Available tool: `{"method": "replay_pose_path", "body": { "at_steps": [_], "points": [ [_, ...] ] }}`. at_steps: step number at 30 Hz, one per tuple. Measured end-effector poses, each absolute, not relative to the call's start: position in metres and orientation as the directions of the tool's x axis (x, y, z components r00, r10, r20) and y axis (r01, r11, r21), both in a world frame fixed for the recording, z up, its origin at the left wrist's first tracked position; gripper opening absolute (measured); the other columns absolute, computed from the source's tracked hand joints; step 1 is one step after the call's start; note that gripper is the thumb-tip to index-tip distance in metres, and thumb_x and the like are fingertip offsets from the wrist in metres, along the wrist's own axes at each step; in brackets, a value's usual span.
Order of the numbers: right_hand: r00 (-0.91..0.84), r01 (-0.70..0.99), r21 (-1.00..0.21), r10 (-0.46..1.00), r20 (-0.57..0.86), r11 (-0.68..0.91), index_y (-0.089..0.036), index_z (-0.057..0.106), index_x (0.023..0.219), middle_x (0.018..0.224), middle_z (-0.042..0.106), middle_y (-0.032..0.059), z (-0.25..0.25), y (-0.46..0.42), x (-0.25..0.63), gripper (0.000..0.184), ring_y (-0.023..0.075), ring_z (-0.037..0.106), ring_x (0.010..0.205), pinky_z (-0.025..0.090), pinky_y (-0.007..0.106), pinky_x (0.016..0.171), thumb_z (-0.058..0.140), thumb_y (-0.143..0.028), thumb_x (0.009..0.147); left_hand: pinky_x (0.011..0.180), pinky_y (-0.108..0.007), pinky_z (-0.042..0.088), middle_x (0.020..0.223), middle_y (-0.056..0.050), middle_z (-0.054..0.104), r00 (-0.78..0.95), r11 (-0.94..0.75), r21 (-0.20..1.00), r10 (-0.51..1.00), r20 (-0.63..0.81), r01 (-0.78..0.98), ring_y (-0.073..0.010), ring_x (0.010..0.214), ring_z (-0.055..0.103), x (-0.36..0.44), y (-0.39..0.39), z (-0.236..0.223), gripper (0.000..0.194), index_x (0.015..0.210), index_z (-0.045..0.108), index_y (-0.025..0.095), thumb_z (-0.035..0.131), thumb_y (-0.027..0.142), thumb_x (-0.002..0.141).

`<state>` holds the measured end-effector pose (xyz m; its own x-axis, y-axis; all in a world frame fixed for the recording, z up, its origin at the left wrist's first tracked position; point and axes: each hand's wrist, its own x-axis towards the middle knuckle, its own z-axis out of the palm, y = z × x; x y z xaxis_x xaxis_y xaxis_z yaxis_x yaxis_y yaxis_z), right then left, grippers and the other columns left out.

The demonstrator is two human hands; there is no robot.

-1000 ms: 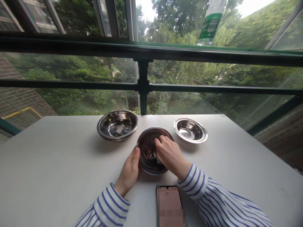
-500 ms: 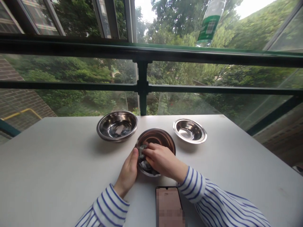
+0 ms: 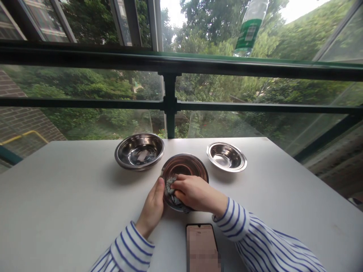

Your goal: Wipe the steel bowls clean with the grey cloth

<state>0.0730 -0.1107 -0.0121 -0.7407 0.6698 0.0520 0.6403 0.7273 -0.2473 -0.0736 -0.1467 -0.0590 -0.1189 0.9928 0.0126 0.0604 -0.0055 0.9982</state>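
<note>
A shiny steel bowl (image 3: 185, 161) sits tilted toward me at the middle of the table. My left hand (image 3: 153, 204) grips its left rim, the thumb over the edge and the other fingers hidden behind. Inside the bowl my right hand (image 3: 195, 192) presses a bunched grey cloth (image 3: 170, 184) against the left part of the inner wall. Part of the cloth is covered by the fingers, and a bit of it shows by the near rim.
On the white table (image 3: 85, 211), stacked-looking steel bowls (image 3: 129, 164) stand at back left and a smaller steel bowl (image 3: 241, 166) at back right. A phone (image 3: 202, 245) lies near me. Beyond are a green railing (image 3: 119, 58) and a plastic bottle (image 3: 248, 34).
My right hand has shifted slightly with the cloth along the bowl's inner wall. The left hand keeps its hold on the rim.
</note>
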Motion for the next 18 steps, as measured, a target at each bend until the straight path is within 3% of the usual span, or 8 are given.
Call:
{"method": "replay_pose_path", "body": {
  "at_steps": [4, 8, 14, 18],
  "points": [
    [-0.709, 0.705, -0.072, 0.703, -0.056, 0.706, -0.021, 0.063, 0.078, 0.085, 0.063, 0.0018, -0.006, -0.112, 0.086, 0.018, 0.0156, 0.060, 0.076, 0.039, 0.023, 0.057, 0.046, -0.020, 0.082, 0.105, -0.033, 0.028, 0.128, -0.010, 0.054, -0.125, -0.021, 0.997, 0.992, 0.030, 0.073, -0.0215, 0.124, 0.041, -0.073, -0.147, -0.058, 0.056, 0.122, 0.052, 0.011, 0.034, 0.050, 0.086],
    [-0.593, 0.804, 0.033, 0.805, -0.013, 0.593, -0.017, 0.062, 0.077, 0.081, 0.062, 0.0071, -0.009, -0.112, 0.088, 0.018, 0.0206, 0.059, 0.075, 0.040, 0.026, 0.054, 0.045, -0.012, 0.079, 0.105, -0.033, 0.027, 0.130, -0.009, 0.052, -0.102, -0.027, 0.995, 0.994, 0.036, 0.091, -0.0218, 0.125, 0.039, -0.072, -0.148, -0.054, 0.056, 0.122, 0.052, 0.013, 0.032, 0.050, 0.086],
    [-0.479, 0.878, 0.045, 0.872, 0.097, 0.477, -0.015, 0.056, 0.095, 0.091, 0.057, 0.0120, -0.017, -0.104, 0.079, 0.020, 0.0237, 0.055, 0.087, 0.044, 0.029, 0.063, 0.041, -0.010, 0.083, 0.105, -0.034, 0.028, 0.131, -0.008, 0.051, -0.088, -0.036, 0.994, 0.995, 0.045, 0.107, -0.0221, 0.125, 0.039, -0.071, -0.147, -0.052, 0.054, 0.124, 0.051, 0.014, 0.033, 0.049, 0.086],
    [-0.586, 0.798, -0.065, 0.796, 0.151, 0.599, -0.020, 0.054, 0.107, 0.101, 0.055, 0.0084, -0.020, -0.104, 0.071, 0.023, 0.0198, 0.051, 0.094, 0.043, 0.028, 0.075, 0.043, -0.019, 0.087, 0.105, -0.036, 0.027, 0.130, -0.009, 0.052, -0.087, -0.031, 0.994, 0.995, 0.040, 0.103, -0.0226, 0.124, 0.041, -0.072, -0.147, -0.055, 0.054, 0.123, 0.051, 0.013, 0.034, 0.048, 0.086]
  ]
}}
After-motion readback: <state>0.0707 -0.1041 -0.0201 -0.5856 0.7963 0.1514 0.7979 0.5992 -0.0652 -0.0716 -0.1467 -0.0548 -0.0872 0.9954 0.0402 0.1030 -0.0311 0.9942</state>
